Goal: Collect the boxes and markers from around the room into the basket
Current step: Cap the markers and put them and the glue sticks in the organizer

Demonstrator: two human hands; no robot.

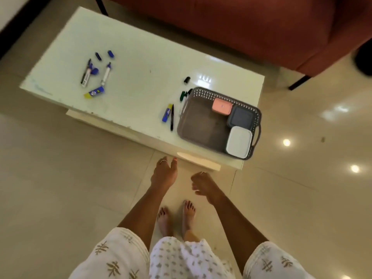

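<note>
A grey perforated plastic basket (203, 125) sits at the near corner of the white glossy counter (141, 77), holding pink, dark grey and white boxes. Loose markers (105, 74) and caps lie beside and far left of the basket. The left hand (164, 174) hangs open and empty; the right hand (203, 185), loosely curled, holds nothing. The basket nearly overhangs the counter's edge, so a nudge could tip it. Open floor surrounds the basket's corner.

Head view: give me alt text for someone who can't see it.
A grey basket on a white table holds three boxes, pink, dark grey and white, while markers and caps lie loose on the tabletop. Both hands, left and right, hang empty before the table.
</note>
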